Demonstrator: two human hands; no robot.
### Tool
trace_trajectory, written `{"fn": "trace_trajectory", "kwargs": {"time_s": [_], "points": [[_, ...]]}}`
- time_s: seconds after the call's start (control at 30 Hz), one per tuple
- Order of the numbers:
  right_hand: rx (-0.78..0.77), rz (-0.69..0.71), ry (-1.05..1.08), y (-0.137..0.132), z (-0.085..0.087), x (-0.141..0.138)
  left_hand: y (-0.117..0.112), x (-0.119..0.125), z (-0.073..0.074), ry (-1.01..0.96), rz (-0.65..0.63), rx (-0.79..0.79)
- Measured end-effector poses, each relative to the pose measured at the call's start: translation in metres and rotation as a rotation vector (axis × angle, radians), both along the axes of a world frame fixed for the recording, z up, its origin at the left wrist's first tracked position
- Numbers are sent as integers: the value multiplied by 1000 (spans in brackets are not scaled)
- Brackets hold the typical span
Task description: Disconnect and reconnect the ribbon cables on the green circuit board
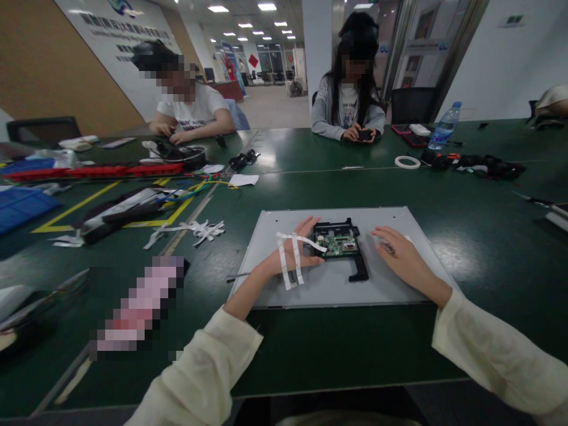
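Note:
A black plastic frame with a green circuit board (339, 244) lies on a grey flat panel (399, 290). My left hand (295, 251) is at the frame's left end, with its fingers by the upper corner and its thumb by the lower edge. White tape strips (284, 263) are stuck across the back of this hand; another strip reaches over to the board. To the right of the frame, my right hand (402, 257) hovers over or rests on the panel, fingers stretched out and apart from the frame, holding nothing that I can see.
Left of the panel lie white strip scraps (206, 231), a blurred pink-and-black object (144, 302) and a black-and-grey bundle with wires (122, 210). A tape roll (407, 162) and a water bottle (446, 125) are at the back right. Two people sit across the green table (302, 186).

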State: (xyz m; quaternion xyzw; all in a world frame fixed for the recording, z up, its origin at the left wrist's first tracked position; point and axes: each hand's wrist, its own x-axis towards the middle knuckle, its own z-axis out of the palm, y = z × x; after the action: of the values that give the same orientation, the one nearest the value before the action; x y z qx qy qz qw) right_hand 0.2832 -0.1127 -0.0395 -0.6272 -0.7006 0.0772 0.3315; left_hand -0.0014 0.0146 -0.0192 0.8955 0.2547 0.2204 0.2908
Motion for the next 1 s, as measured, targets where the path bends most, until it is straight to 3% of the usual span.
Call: {"fn": "trace_trajectory", "kwargs": {"time_s": [0.17, 0.43, 0.77, 1.0], "points": [[25, 37, 235, 2, 22, -14, -10, 8, 5, 8, 2, 151], [-317, 230, 612, 8, 53, -63, -12, 15, -1, -28, -34, 236], [-411, 383, 902, 20, 43, -92, -8, 15, -13, -87, -108, 228], [-373, 296, 953, 18, 53, -76, -7, 14, -15, -57, -124, 224]]}}
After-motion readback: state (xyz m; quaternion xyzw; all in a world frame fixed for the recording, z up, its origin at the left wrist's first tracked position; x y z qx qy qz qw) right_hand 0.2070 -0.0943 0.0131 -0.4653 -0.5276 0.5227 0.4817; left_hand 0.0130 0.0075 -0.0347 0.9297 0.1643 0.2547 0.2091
